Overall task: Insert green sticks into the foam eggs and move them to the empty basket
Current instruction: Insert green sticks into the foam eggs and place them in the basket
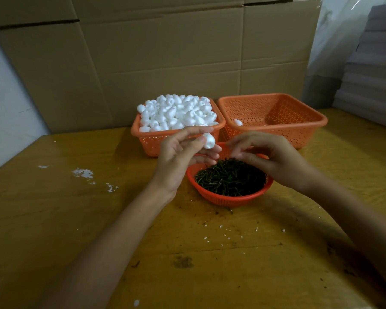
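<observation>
One foam egg (208, 141) is pinched between thumb and fingertips of the left hand (179, 157), just above the round red basket (227, 200) of green sticks (230, 179). The right hand (274, 159) hovers over them, fingers curled — whether it has a stick I cannot tell. Insertion looks next: line a stick's tip up with the egg. Behind them on the table (76, 219), the left basket (143, 137) brims with eggs (176, 112); the right basket (321, 121) has a lone egg (238, 122) — the task looks hardly begun.

Egg basket (151, 142) left, second basket (299, 134) right — bowl (227, 200) before.
</observation>
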